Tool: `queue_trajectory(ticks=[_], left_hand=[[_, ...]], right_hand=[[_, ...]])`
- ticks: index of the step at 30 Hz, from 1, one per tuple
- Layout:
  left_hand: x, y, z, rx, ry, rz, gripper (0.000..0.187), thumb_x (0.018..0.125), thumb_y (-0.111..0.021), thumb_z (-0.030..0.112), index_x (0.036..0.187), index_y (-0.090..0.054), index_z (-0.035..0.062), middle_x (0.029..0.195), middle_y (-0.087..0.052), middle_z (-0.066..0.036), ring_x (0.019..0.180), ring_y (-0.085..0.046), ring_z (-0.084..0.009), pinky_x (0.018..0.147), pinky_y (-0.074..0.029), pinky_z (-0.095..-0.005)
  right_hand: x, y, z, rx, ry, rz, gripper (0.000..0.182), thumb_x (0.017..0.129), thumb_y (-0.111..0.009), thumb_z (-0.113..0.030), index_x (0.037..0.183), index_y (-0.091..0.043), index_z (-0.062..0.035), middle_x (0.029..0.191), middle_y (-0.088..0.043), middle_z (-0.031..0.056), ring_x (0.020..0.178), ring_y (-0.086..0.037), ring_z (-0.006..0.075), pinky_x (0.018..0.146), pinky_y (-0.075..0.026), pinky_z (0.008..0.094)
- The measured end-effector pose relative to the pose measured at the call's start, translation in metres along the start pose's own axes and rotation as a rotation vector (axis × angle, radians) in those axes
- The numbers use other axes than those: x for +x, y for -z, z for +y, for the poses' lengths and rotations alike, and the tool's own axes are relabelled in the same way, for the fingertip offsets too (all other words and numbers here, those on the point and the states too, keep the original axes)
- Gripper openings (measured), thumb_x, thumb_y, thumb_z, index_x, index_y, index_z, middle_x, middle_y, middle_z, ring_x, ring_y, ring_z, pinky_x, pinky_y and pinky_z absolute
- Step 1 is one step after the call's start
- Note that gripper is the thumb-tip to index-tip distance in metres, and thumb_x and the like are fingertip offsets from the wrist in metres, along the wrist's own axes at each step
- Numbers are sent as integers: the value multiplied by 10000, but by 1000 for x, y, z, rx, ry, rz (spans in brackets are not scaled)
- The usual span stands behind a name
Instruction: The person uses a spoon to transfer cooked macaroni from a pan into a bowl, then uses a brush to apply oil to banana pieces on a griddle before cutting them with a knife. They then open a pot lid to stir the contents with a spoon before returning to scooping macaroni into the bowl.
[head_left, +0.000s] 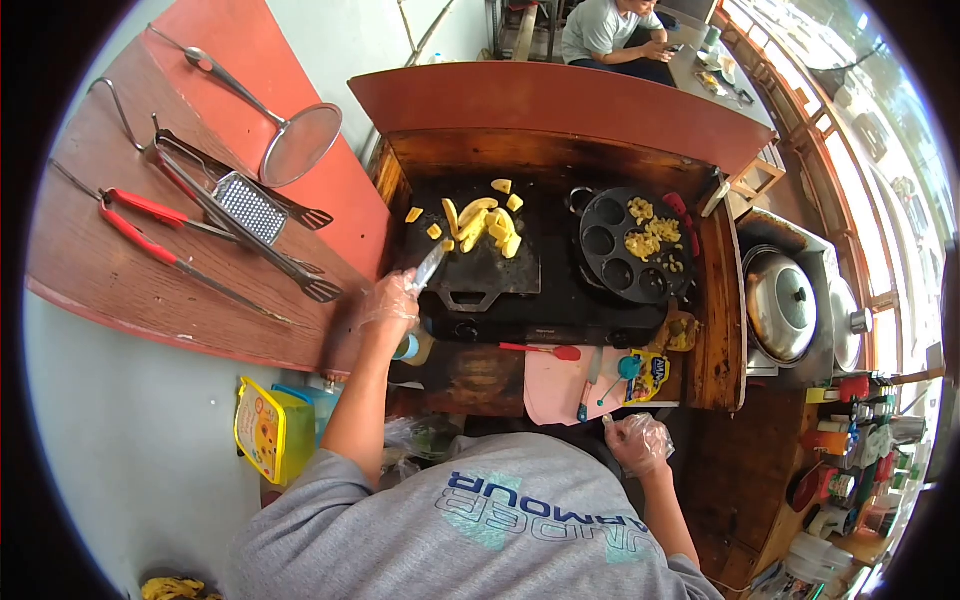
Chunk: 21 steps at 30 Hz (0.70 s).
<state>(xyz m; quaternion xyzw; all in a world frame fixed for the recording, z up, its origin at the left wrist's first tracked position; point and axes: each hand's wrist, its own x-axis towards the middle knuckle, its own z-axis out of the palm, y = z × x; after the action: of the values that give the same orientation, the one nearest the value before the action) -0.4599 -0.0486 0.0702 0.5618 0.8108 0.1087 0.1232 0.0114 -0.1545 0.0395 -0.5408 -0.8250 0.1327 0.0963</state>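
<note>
My left hand [388,302], in a clear plastic glove, is closed around a shiny metal utensil [430,266], its flat end pointing at the food on the griddle. Yellow banana pieces [480,224] lie piled on the black griddle plate [515,272], with a few small chunks scattered around them. My right hand [640,443], also gloved, is held low in front of my body with its fingers curled in; what they hold, if anything, I cannot make out. Just beyond it lies a pink cutting board [545,398] bearing a knife [588,390] and a teal utensil [627,368].
A round molded pan [600,270] with yellowish bits stands right of the griddle. A red spatula [565,353] and yellow packet [648,376] lie in front. Hanging on the left panel are a strainer [300,145], grater [250,208] and tongs [150,235]. A lidded pot [780,305] sits right; a person [610,35] sits beyond.
</note>
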Motion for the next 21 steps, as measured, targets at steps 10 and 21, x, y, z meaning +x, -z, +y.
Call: queue_trajectory(ticks=[10,21], left_hand=[[85,5,-23,208,-262,191,262,1027,-565,281,1026,-766,114,900,-720,-182,868,-688,-411,784,-534,-525],[95,-4,-26,219,-128,112,402,1058,-504,341,943,-762,55,939,-722,-213,918,-694,-417,819,-532,-537]], right_hand=[[4,1,0,-32,34,-28,430,930,-655,-344,578,-660,-98,569,-612,134,546,-609,366,517,-472,498],[-5,2,0,-1,-28,-30,387,916,-668,-323,601,-681,-99,601,-636,122,571,-623,350,532,-490,498]])
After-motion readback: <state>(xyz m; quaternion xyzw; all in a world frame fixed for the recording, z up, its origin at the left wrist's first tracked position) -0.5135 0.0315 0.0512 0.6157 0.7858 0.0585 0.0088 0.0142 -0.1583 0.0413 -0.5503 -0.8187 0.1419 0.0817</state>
